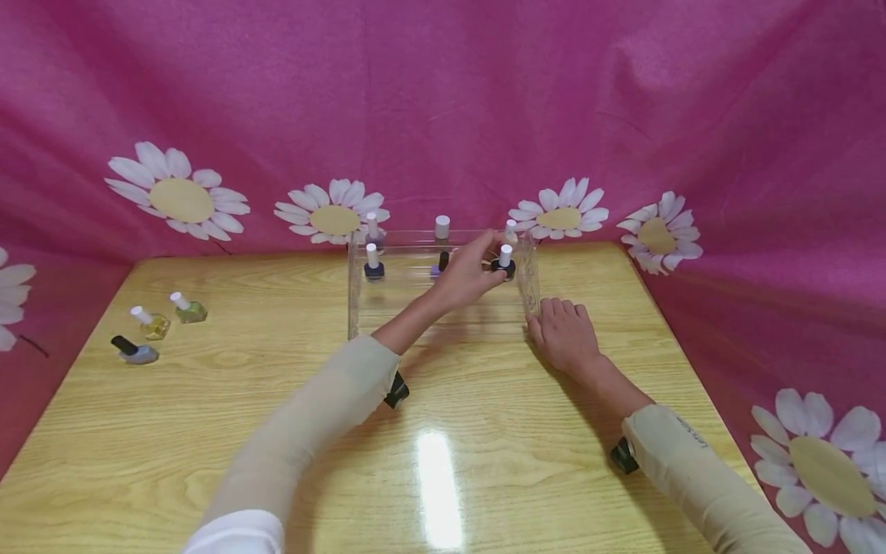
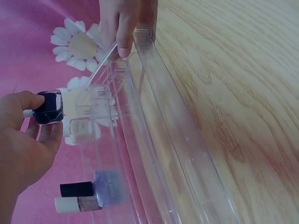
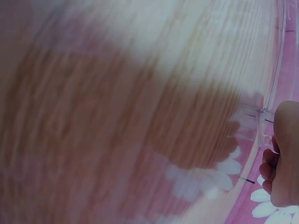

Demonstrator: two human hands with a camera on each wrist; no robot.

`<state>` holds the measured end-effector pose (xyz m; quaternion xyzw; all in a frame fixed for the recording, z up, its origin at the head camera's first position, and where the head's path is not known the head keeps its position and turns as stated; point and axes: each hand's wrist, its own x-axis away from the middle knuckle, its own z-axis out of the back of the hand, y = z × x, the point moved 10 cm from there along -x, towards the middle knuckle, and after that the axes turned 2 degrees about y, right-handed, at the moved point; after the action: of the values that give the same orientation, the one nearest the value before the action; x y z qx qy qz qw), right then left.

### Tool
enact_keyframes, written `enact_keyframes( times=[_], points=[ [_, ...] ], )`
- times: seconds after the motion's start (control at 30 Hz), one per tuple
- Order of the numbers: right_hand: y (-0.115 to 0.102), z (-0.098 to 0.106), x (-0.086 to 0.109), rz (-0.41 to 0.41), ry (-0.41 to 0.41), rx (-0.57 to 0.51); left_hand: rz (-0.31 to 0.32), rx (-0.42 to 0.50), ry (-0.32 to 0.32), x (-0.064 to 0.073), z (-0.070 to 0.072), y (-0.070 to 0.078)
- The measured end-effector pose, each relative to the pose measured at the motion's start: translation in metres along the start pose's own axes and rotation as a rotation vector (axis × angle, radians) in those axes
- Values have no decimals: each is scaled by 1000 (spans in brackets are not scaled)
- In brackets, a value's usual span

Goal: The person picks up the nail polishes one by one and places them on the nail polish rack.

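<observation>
My left hand [image 1: 462, 275] pinches a dark nail polish bottle [image 2: 48, 107] with a white cap between thumb and fingers, above the right part of a clear stepped display rack [image 1: 354, 300]. In the left wrist view the bottle lies sideways, its cap toward the palm. My right hand [image 1: 566, 332] holds the rack's right end, thumb at its edge and fingers curled. On the rack stand a navy bottle [image 1: 374, 271] with a white cap and a lilac bottle [image 2: 108, 187] with a black cap, partly hidden by the left hand in the head view.
More white-capped bottles stand along the rack's back row, one near its middle [image 1: 442, 228]. At the table's left lie a yellow bottle [image 1: 155, 327], a green bottle [image 1: 192, 312] and a grey-lilac bottle [image 1: 141, 354]. A pink daisy-print cloth [image 1: 443, 108] hangs behind the wooden table [image 1: 277, 431].
</observation>
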<state>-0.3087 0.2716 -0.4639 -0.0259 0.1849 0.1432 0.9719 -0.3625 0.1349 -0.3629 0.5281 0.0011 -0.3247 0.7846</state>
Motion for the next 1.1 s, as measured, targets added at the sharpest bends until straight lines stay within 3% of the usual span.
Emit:
enact_keyframes(
  times=[0.23, 0.5, 1.1],
  points=[
    [-3, 7, 0, 15, 40, -1, 42, -13, 18, -10, -5, -9],
    [1, -1, 0, -7, -4, -27, 13, -7, 37, -19, -11, -13],
    [0, 3, 1, -7, 14, -31, 5, -112, 46, -26, -17, -28]
  ],
)
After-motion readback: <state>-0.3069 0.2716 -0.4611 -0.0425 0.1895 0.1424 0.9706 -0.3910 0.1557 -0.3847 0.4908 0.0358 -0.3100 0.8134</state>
